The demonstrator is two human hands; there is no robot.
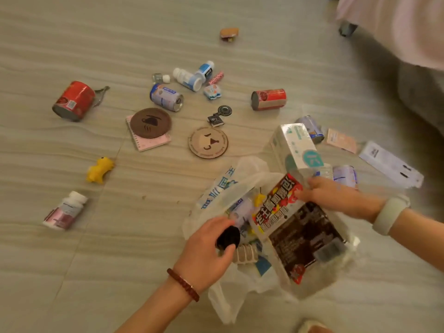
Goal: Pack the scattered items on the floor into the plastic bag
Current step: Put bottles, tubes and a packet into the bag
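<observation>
A white plastic bag [223, 191] with blue print lies open on the floor, with several items inside. My left hand [204, 251] grips a small black round object [228, 237] over the bag's mouth. My right hand [329, 195] holds the top edge of a large snack packet [298, 234] with red and black print, which lies half in the bag. A white and green box [294, 145] stands just behind it. Scattered on the floor are red cans [73, 100] [268, 99], a pale can [166, 97], white bottles [189, 79], two round coasters [151, 123] [208, 142], a yellow toy [99, 169] and a pill bottle [64, 211].
A pink notebook [153, 143] lies under the dark coaster. A keychain [219, 115], a small toy burger [229, 34], more cans [311, 128], a card [340, 140] and a long white box [390, 164] lie around. A furniture leg [347, 28] and pale fabric [396, 27] stand at the top right.
</observation>
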